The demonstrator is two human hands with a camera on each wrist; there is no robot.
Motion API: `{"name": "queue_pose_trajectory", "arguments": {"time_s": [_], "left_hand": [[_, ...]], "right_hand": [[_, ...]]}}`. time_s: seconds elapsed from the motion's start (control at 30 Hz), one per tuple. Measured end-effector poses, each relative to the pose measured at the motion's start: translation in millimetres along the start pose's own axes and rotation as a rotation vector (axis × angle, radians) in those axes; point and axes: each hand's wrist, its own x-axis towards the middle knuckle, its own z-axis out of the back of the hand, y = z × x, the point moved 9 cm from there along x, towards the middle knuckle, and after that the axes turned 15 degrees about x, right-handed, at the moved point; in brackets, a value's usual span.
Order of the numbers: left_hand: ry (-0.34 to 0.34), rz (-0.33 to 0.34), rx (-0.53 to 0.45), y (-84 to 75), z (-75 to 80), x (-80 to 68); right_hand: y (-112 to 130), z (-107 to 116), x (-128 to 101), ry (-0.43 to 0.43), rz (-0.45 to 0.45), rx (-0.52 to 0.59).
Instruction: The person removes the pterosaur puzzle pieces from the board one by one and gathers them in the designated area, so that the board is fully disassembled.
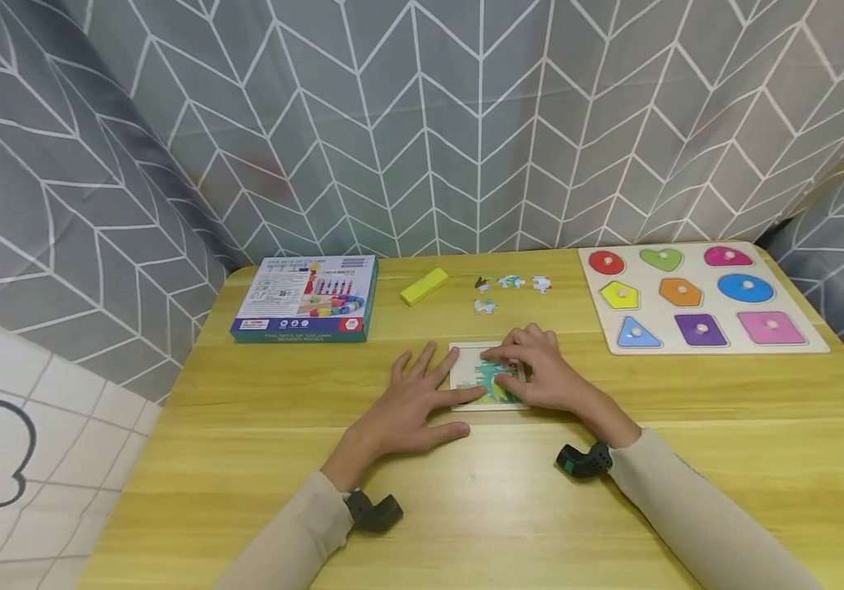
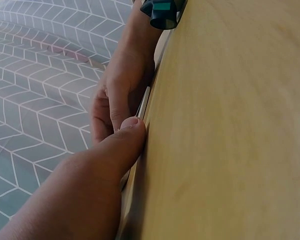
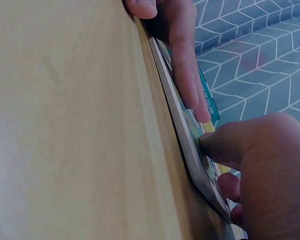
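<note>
A small jigsaw puzzle in a pale frame (image 1: 492,407) lies on the table, partly filled with pieces of a green picture. My left hand (image 1: 409,410) lies beside it with fingers spread, the index fingertip on its left border and another finger reaching over the picture. My right hand (image 1: 547,373) bends over the right half, thumb and index finger curled to either side of a green puzzle piece (image 1: 492,373). In the right wrist view the right thumb (image 3: 217,145) touches the puzzle's face, close to the left hand's fingers (image 3: 185,75). Both hands partly hide the puzzle.
Several loose puzzle pieces (image 1: 484,306) lie behind the frame, near a yellow block (image 1: 424,287). A bead-set box (image 1: 304,299) stands at the back left. A wooden shape board (image 1: 702,299) with knobbed shapes lies at the back right. A grey patterned curtain (image 1: 437,123) hangs behind the table.
</note>
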Motion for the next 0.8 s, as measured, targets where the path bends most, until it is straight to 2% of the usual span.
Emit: {"name": "queue_pose_trajectory", "arguments": {"time_s": [0.37,0.8], "left_hand": [[0.021,-0.003,0.014,-4.0,0.5,5.5],[0.031,0.006,0.019,-0.6,-1.7,0.7]], "right_hand": [[-0.7,5.2,-5.2,-0.018,0.02,0.013],[1.3,-1.7,-3.0,-0.02,0.049,0.033]]}}
